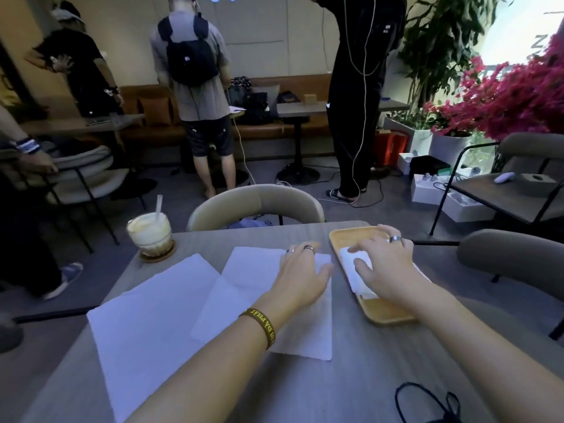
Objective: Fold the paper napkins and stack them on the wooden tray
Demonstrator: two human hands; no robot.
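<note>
1. So, progress check: I'd call this early days. There's one folded napkin [348, 258] on the wooden tray [387, 311], and the tray sits at the far right corner of the bench [351, 386]. Whether that's one napkin or a small stack I can't tell, since the hand covers most of it.
2. Still to do: a big unfolded napkin [152, 319] lies flat toward the left edge of the bench. Next to it, in the middle, is more unfolded paper [250, 270] that looks like two overlapping sheets, though I'm not sure. None of it is folded yet, so most of the job is left.
3. The right hand [389, 265] is over the tray, palm down. Its fingers [366, 246] are spread and only slightly bent, resting on top of the folded napkin, with the thumb lying on the paper too. It looks like pressing or patting it down rather than pinching.
4. The left hand [302, 274] lies flat on the middle paper, just beside the tray's left rim. Its fingers [300, 250] are fairly straight and close together, touching the sheet without gripping it.
5. Other stuff: an iced coffee [149, 233] at the far left corner and a black cord [427, 401] at the near edge.
</note>
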